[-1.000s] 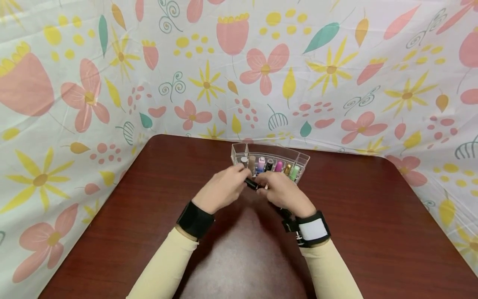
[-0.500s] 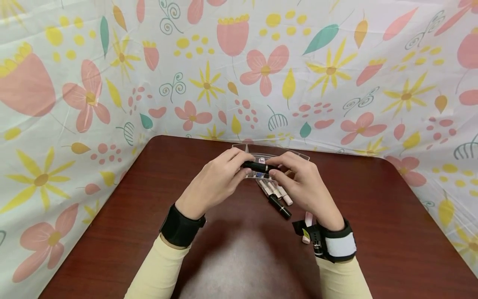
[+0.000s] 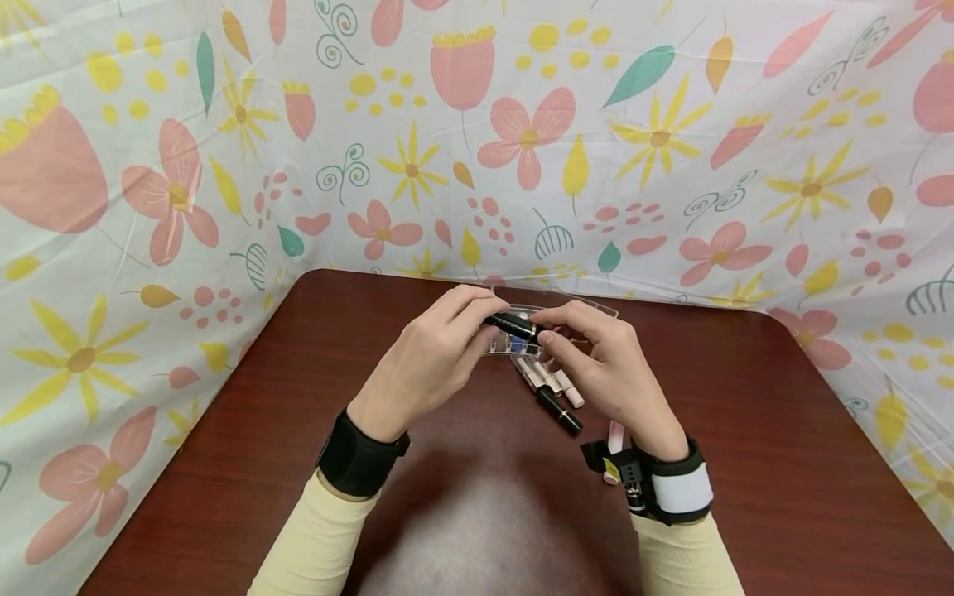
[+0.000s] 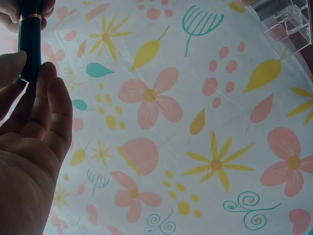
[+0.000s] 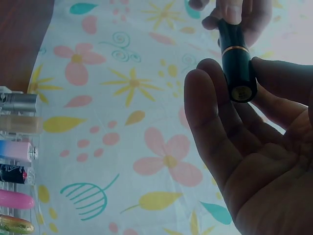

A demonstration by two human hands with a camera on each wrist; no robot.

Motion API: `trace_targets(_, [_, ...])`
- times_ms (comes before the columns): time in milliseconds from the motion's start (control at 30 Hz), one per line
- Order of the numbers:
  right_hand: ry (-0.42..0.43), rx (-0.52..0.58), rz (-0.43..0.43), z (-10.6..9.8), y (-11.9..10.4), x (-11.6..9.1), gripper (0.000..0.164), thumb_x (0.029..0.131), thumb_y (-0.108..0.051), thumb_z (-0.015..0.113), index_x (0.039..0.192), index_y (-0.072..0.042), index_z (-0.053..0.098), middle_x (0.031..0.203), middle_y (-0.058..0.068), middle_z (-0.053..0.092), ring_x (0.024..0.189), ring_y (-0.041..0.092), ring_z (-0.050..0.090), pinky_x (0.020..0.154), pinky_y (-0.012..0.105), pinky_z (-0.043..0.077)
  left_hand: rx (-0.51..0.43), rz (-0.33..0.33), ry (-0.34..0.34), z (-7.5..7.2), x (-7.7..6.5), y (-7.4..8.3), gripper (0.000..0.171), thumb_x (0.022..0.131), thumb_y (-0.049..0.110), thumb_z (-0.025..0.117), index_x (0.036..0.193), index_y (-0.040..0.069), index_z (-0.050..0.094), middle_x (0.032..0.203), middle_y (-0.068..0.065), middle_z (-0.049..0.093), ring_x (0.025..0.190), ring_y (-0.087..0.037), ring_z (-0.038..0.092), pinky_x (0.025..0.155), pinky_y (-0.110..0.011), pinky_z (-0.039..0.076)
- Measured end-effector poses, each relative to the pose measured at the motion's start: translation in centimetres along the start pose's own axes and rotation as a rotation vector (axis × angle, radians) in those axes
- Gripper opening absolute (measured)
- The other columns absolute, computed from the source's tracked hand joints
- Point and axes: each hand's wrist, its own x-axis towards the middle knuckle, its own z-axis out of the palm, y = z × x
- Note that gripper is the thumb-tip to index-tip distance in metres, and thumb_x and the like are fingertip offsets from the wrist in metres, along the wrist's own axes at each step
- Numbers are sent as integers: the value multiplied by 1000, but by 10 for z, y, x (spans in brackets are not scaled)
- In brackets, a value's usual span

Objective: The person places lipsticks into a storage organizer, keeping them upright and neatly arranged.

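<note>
A black lipstick tube (image 3: 513, 326) with a thin gold ring is held up between both hands, cap and base joined at the ring. My left hand (image 3: 426, 362) pinches one end between thumb and fingers. The other end is gripped by my right hand (image 3: 599, 358); in the right wrist view a round label shows on the tube's end (image 5: 241, 93). Behind and below the hands stands a clear plastic organizer (image 3: 507, 355), largely covered by them. Several lipsticks stand in it, among them a bright pink one (image 5: 17, 199) and a silver one (image 5: 20, 102).
Pale tubes (image 3: 569, 390) lie in front of the organizer, beside another black tube (image 3: 559, 411). A pink tube (image 3: 615, 436) lies partly hidden by the right wrist strap. A flower-patterned cloth (image 3: 529, 136) hangs behind the dark wood table (image 3: 760, 414).
Both hands have risen from the organizer's front with the black lipstick and spread farther apart, uncovering the tubes on the table. Over the last half second the lipstick has tilted slightly.
</note>
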Motion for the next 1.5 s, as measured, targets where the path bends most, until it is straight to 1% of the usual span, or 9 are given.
trace_targets(100, [4,-15,1,0,0,0,19,99,-7,65,114,-14,73,95,-2,69,69,13,71,65,24,59,1,4,-2,1,0,-1,22,100,11,64,122,9,66,123,-4,63,118,-13,61,103,-22,49])
trace_targets(400, [45,-18,-33,1,3,1,20,98,-5,66,113,-14,74,100,1,70,70,16,71,66,23,58,1,0,-11,1,0,-2,21,97,9,67,118,9,67,120,-3,63,114,-12,62,98,-22,52])
trace_targets(567, [61,-65,-56,1,3,1,25,91,-3,74,114,-14,74,105,-1,71,81,7,63,69,18,56,-11,-9,-12,0,0,-1,19,98,11,66,117,9,66,119,-3,63,111,-12,63,96,-23,53])
trace_targets(667, [62,-80,-67,1,4,1,31,87,-1,78,114,-15,73,106,-2,71,84,6,59,68,17,55,-10,-15,-17,0,0,-2,18,99,13,65,117,10,66,119,-2,63,110,-11,63,95,-23,53])
trace_targets(833, [72,-99,-79,3,5,1,35,83,1,81,113,-16,74,104,-3,72,81,6,59,66,16,53,-9,-22,-21,0,-1,-2,18,100,14,64,118,10,66,119,-2,63,109,-10,62,96,-22,52])
trace_targets(1000, [90,-141,-99,3,5,2,34,83,1,81,112,-16,74,100,-4,71,77,9,57,65,14,48,7,-5,-20,1,0,-1,20,99,12,65,118,9,66,118,-3,64,111,-12,63,96,-23,52])
trace_targets(1167, [93,-168,-121,4,6,2,34,83,1,81,112,-15,74,100,-4,71,75,10,55,65,14,45,24,5,-17,2,1,-1,21,97,10,67,119,8,66,118,-4,64,113,-14,63,97,-23,52])
trace_targets(1333, [88,-174,-124,4,6,2,34,83,1,81,111,-15,74,100,-4,71,77,5,56,64,15,50,45,12,-13,2,2,1,21,98,10,65,119,8,66,119,-5,64,118,-17,62,102,-24,51])
trace_targets(1500, [72,-159,-113,7,7,2,33,83,-1,82,112,-14,74,101,-3,73,82,3,61,64,20,55,42,4,11,3,1,2,24,100,11,62,124,8,66,123,-7,63,118,-17,61,103,-25,51])
